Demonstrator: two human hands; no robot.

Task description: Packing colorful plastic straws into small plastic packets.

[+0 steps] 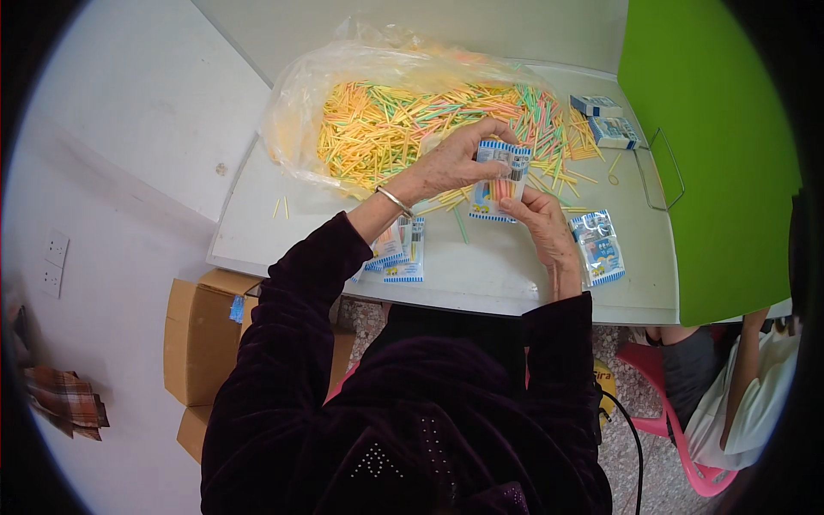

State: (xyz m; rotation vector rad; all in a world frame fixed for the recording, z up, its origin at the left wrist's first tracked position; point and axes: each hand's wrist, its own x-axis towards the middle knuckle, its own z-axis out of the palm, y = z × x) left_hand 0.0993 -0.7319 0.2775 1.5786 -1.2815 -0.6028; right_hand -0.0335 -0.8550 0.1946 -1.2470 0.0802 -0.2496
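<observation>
Sticks (403, 120) in the clear bag (300, 103) are showing yellow, orange, green and pink. Small packet (498, 180) is showing blue-and-white edging with pink and yellow sticks behind its clear face, same blue-white on the packets (601, 249) lying on the white table (506, 275). Divider (704, 129) is glowing bright green; sleeves (292, 326) are reading dark purple; cartons (202, 335) are looking brown.

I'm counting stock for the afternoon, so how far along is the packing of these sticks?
Done: a few filled blue-and-white packets lie left, one more right. In hand: both the left hand and right hand hold a small blue-and-white plastic packet with sticks inside. Left: a large heap of loose pastel sticks on the clear plastic bag.
</observation>
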